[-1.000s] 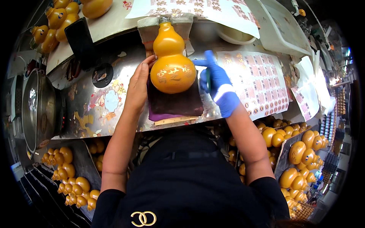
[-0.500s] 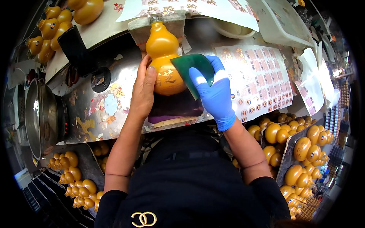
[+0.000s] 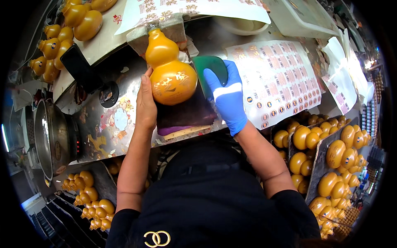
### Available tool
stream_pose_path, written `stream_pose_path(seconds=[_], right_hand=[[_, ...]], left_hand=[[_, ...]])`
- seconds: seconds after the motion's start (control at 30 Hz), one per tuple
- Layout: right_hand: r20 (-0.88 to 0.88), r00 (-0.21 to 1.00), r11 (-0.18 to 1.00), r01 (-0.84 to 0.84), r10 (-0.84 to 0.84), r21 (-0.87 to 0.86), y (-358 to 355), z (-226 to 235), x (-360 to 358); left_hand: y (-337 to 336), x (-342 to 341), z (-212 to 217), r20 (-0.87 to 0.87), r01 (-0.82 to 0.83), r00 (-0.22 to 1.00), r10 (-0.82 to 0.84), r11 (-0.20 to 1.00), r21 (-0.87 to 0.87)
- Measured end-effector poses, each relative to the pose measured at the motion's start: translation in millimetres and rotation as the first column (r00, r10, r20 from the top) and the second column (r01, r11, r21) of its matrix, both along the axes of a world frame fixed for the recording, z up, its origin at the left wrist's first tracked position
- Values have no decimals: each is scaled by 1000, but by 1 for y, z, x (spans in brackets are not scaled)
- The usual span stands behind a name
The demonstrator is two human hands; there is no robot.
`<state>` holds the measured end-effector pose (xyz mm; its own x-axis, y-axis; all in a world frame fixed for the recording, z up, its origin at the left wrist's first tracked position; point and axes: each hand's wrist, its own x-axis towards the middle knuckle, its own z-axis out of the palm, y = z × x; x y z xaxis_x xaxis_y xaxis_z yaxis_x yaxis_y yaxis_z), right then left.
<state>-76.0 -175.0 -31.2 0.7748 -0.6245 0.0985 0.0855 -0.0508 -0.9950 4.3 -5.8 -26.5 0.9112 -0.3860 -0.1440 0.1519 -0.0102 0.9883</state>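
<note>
An amber gourd-shaped bottle (image 3: 170,72) with gold characters on its belly lies on a dark cloth pad (image 3: 186,113) on the metal worktop (image 3: 103,124). My bare left hand (image 3: 146,101) presses against the bottle's left side and steadies it. My right hand (image 3: 228,97), in a blue glove, holds a green flat squeegee-like pad (image 3: 209,68) just right of the bottle's belly, touching or nearly touching it.
Sheets of small stickers (image 3: 277,78) lie to the right and at the back (image 3: 194,8). More amber gourd bottles are piled at the upper left (image 3: 68,29), lower left (image 3: 89,198) and in trays at the right (image 3: 331,161). A dark phone (image 3: 79,68) and a metal pot (image 3: 47,138) sit on the left.
The green pad has slid off the front of the bottle's belly to its right side, uncovering gold characters. One second ago the belly was plain and the gloved hand was at the right edge.
</note>
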Motion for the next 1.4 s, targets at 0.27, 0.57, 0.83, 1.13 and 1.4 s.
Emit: stream_pose_path(seconds=[0.27, 0.57, 0.83, 1.13, 1.4], right_hand=[[-14, 1000, 972, 9, -6, 236, 17, 9, -11], [237, 938, 525, 72, 254, -848, 61, 15, -13], [-66, 951, 395, -188, 302, -899, 94, 15, -11], [-343, 795, 502, -589, 500, -633, 21, 105, 50], [-201, 770, 493, -561, 606, -665, 7, 89, 90]], left_hand=[[15, 11, -11, -69, 76, 994, -79, 996, -40], [25, 40, 14, -211, 258, 933, -292, 950, -175], [24, 41, 15, -262, 256, 912, -316, 937, -237], [32, 32, 1, -258, 193, 923, -287, 923, -334], [31, 21, 5, -202, 243, 917, -345, 881, -405]])
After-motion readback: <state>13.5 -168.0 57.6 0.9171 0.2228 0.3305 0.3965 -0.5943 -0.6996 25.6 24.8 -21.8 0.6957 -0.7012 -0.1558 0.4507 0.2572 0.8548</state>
